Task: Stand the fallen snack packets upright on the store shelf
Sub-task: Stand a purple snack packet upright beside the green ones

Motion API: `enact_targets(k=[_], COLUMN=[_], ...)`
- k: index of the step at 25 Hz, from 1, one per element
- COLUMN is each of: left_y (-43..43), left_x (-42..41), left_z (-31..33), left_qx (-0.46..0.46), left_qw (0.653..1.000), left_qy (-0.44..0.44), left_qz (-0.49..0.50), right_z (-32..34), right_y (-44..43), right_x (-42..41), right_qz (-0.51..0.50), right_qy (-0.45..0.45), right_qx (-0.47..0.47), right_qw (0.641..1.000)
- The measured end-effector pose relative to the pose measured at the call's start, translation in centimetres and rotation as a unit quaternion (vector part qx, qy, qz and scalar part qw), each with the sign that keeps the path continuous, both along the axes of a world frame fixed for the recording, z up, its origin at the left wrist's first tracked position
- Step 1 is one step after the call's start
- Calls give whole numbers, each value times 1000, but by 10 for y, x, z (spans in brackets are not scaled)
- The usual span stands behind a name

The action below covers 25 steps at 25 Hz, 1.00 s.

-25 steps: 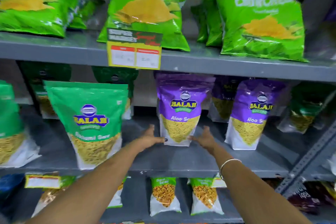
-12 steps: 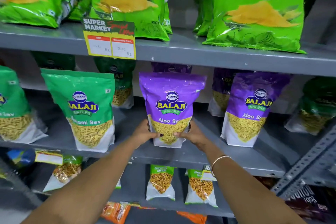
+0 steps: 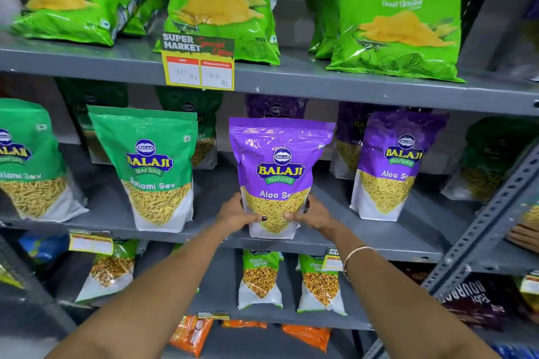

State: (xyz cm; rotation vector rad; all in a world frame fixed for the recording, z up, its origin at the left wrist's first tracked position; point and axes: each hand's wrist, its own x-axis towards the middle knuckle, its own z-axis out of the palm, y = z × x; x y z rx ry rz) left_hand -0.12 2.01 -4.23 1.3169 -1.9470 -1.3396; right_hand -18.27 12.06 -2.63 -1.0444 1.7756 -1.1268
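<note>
The purple Aloo Sev packet [image 3: 280, 175] is gripped upright at its base between the left hand [image 3: 236, 214] and right hand [image 3: 313, 214], near the shelf edge [image 3: 364, 251]; bare shelf lies beside each hand.

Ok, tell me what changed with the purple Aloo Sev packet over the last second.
Both hands closed in on the purple Aloo Sev packet: the left hand and right hand went from open beside it to a grip on its lower sides, and it came forward to the shelf edge, upright. The neighbouring green and purple packets stayed put.
</note>
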Motion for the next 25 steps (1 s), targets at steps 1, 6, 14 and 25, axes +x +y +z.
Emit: enact_targets(k=[1,6,14,25], left_y=[2,9,45,72], left_x=[1,1,-50,-266], left_z=[1,12,45,12], left_qx=[-1,-6,159,49], left_qw=[1000,999,858,996], left_qy=[-2,-46,-420,26], left_qz=[1,-16,-249,-72], right_z=[-1,-2,3,2], right_y=[0,1,51,81], right_x=[1,-1,-81,-259], right_qz=[1,7,-130,-139], right_qy=[-1,-3,163,-26], right_qx=[2,13,106,-32], right_qw=[1000,1000,972,989])
